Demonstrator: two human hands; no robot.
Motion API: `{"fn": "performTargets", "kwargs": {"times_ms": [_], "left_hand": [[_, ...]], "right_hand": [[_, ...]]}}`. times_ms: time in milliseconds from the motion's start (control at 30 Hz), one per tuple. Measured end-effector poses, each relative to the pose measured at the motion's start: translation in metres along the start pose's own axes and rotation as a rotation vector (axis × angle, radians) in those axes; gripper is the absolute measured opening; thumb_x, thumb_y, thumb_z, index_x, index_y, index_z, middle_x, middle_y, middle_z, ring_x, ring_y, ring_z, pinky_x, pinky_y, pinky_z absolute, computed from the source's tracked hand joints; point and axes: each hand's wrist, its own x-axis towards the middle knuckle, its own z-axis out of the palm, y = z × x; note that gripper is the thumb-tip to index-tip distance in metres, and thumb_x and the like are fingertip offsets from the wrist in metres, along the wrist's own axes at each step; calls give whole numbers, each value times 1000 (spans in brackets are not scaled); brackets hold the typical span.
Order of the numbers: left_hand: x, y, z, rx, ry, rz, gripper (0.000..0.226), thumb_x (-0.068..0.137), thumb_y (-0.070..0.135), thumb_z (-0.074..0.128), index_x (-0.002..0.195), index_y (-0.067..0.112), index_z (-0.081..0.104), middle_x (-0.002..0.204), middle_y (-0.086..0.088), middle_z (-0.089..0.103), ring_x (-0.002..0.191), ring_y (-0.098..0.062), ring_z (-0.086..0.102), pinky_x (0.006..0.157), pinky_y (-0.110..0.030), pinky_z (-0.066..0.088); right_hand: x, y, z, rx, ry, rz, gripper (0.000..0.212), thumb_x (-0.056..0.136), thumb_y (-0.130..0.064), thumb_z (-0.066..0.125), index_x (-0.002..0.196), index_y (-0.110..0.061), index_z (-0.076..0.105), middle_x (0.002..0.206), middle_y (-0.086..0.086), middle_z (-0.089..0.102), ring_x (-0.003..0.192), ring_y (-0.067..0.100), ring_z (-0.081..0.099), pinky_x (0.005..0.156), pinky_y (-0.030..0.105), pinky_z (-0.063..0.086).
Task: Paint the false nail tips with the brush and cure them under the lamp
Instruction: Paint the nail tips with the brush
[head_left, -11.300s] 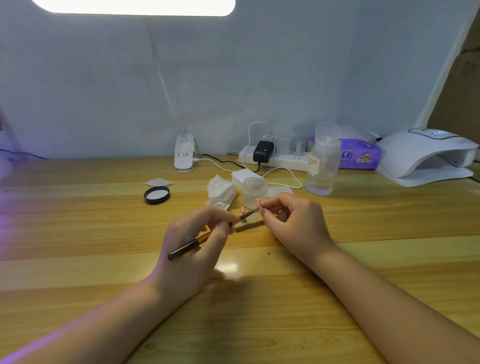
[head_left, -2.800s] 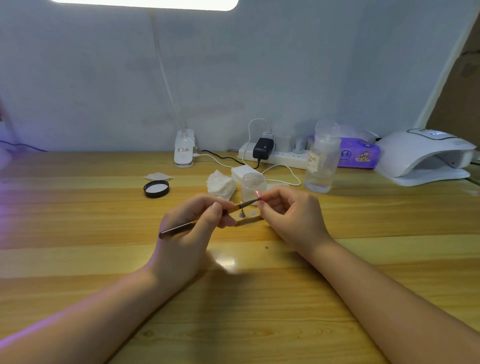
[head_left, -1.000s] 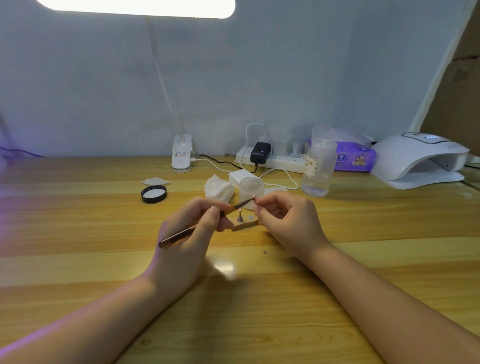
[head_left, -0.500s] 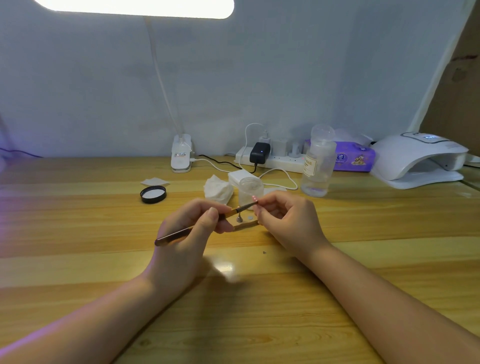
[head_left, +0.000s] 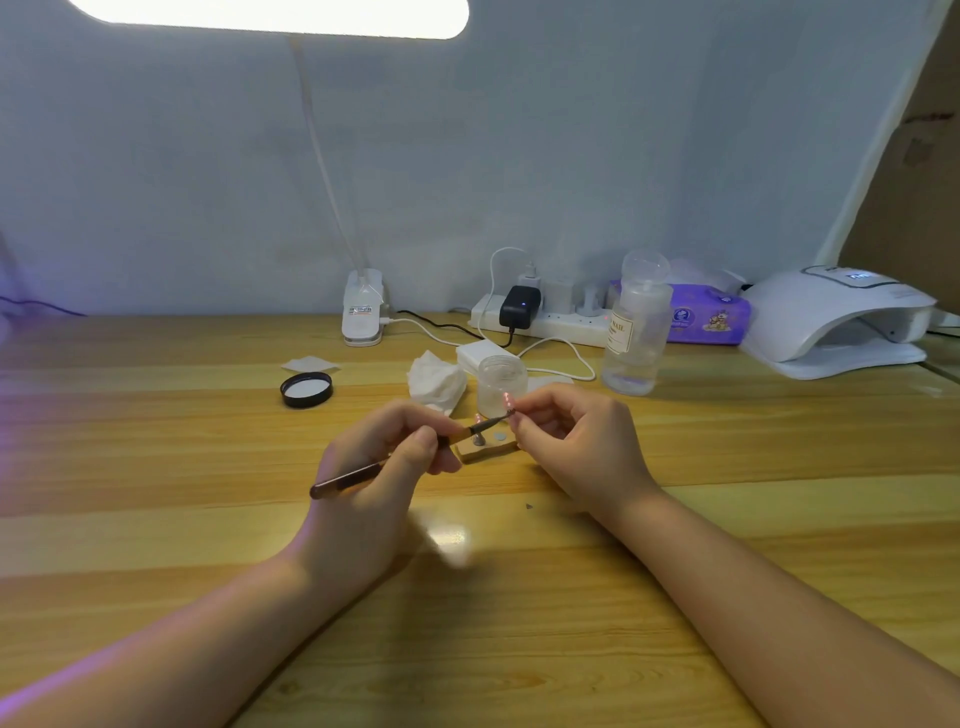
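Observation:
My left hand (head_left: 387, 457) grips a thin dark brush (head_left: 353, 475), its tip pointing right at a small pink false nail tip (head_left: 508, 401). My right hand (head_left: 576, 441) pinches that nail tip between thumb and fingers. Between the hands, a small wooden stand (head_left: 485, 449) lies on the table, with another pink tip (head_left: 478, 418) on a metal peg. A small clear jar (head_left: 501, 384) stands just behind. The white curing lamp (head_left: 836, 322) sits at the far right.
A black jar lid (head_left: 306, 389) and crumpled tissue (head_left: 436, 382) lie behind the hands. A clear bottle (head_left: 636, 325), power strip (head_left: 540, 317) with cables, purple wipes pack (head_left: 706, 319) and desk lamp base (head_left: 362, 309) line the wall.
The hands have stayed almost in place; the brush tip keeps making small strokes at the nail tip pinched in my right hand.

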Motion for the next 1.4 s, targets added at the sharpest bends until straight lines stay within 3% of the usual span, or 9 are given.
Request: {"fn": "performTargets", "kwargs": {"times_ms": [167,433,633,800,1033,1267,1400], "left_hand": [[0,-2,1,30,36,-15,17,90,23,56,97,14,69,82,-6,72,80,-18,66,75,-23,52],[0,0,2,69,41,1,18,91,19,54,101,18,70,88,-2,73,82,-8,66,76,-17,50],[0,-1,-1,34,-10,-23,26,83,33,57,94,16,73,83,-10,73,84,-19,68,78,-25,52],[1,-2,-1,19,22,4,24,80,31,53,85,17,71,76,-10,70,74,-15,66,72,-20,50],[0,-2,-1,74,2,-3,17,91,22,58,101,16,71,90,-5,74,87,-13,68,78,-21,51],[0,1,-2,56,20,-7,25,80,32,54,87,20,74,79,-8,72,80,-19,67,77,-24,51],[1,0,0,51,50,-2,18,88,27,57,95,17,71,84,-6,72,82,-16,67,76,-26,52]], "right_hand": [[0,0,1,-8,22,-18,17,80,-9,73,80,-26,73,69,-7,70,63,2,63,63,15,51],[-1,-1,1,-7,24,-42,21,79,-8,73,80,-29,73,68,-11,69,62,0,61,60,11,48],[0,-1,0,-48,21,-54,24,79,-9,74,77,-33,69,68,-11,68,63,2,63,61,14,51],[-1,-2,0,-43,24,-62,21,79,-9,74,80,-30,72,69,-13,69,64,0,63,61,11,50],[-1,-2,0,-57,21,-49,16,80,-10,73,82,-25,74,70,-11,69,66,1,64,63,14,52],[-1,-1,-1,-59,17,-7,10,81,-10,72,84,-19,74,71,-8,69,66,3,64,64,18,54],[-1,-3,-1,-58,12,-2,10,82,-11,72,84,-20,74,72,-9,69,67,3,64,64,16,53]]}}
